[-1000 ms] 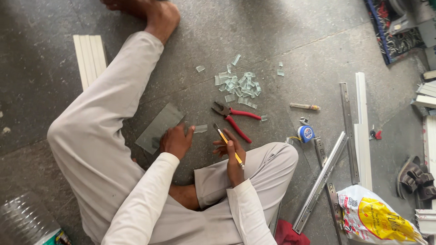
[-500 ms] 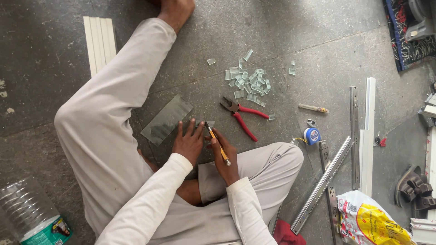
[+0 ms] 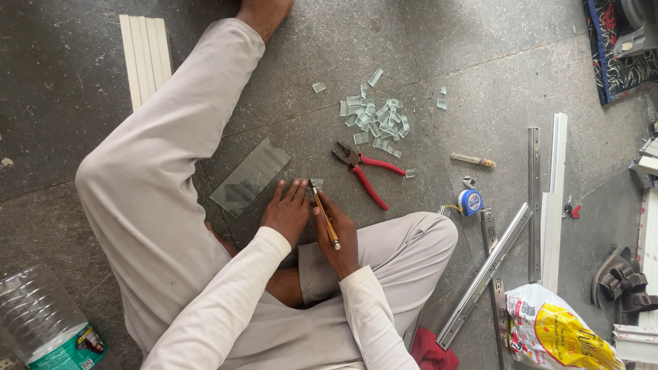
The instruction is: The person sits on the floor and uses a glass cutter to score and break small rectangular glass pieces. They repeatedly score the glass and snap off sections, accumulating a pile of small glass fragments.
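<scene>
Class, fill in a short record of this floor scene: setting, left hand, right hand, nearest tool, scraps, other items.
Setting: a person sits on a grey floor, one leg stretched out.
Left hand: palm down, pressing flat on the floor beside a glass sheet.
Right hand: grips a thin yellow-handled cutting tool, tip down by the left fingers.
Nearest tool: red-handled pliers, lying apart from both hands.
Scraps: pile of small glass pieces beyond the pliers.
Other items: tape measure, metal rails, plastic bottle.
</scene>
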### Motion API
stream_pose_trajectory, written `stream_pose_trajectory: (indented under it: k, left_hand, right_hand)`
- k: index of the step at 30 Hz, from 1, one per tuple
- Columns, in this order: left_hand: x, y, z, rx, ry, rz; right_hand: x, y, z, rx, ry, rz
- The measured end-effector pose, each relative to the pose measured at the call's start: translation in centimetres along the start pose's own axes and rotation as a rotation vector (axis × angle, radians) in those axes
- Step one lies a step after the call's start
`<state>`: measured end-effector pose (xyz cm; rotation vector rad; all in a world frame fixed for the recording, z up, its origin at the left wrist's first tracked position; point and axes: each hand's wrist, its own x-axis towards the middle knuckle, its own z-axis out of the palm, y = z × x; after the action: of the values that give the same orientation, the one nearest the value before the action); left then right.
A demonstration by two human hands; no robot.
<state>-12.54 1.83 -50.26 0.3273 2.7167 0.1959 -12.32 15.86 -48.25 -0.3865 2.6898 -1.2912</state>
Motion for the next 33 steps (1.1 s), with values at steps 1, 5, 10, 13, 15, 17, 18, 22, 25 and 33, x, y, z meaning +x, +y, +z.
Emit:
stream_pose_trajectory:
  k: [1, 5, 10, 13, 15, 17, 18, 22, 25, 33]
  left_hand:
    - [0.01, 0.00, -0.12, 0.007, -0.018, -0.001]
    - [0.08, 0.01, -0.43, -0.025, -0.032, -0.005]
    - [0.02, -0.01, -0.43, -0.029, -0.037, -0.006]
    - [-0.04, -0.06, -0.52, -0.045, -0.038, -0.008]
    - [-0.03, -0.09, -0.53, -0.045, -0.039, -0.009]
    - [-0.01, -0.09, -0.49, -0.046, -0.045, -0.009]
    - [0.02, -0.07, -0.41, -0.046, -0.048, -0.008]
    - [0.13, -0.03, 0.01, -0.036, -0.043, -0.006]
    - [0.23, 0.04, 0.29, -0.052, -0.030, -0.011]
    - [0.29, 0.21, 0.28, -0.053, 0.035, -0.013]
  right_hand:
    - [0.02, -0.05, 0.01, 0.002, -0.002, 0.004]
    - [0.03, -0.15, 0.00, -0.003, -0.006, -0.004]
    - [-0.06, -0.19, 0.08, 0.013, -0.010, -0.016]
    - [-0.04, -0.26, 0.15, 0.025, -0.010, -0.025]
    - [0.00, -0.31, 0.16, 0.021, -0.008, -0.019]
    - [0.00, -0.37, 0.12, 0.010, -0.008, -0.026]
    - [-0.02, -0.38, 0.10, 0.005, -0.008, -0.029]
    - [-0.06, -0.57, 0.09, -0.023, -0.005, -0.042]
    - [-0.04, -0.72, 0.13, -0.067, -0.007, -0.020]
    - [-0.02, -0.61, 0.11, -0.119, 0.002, -0.057]
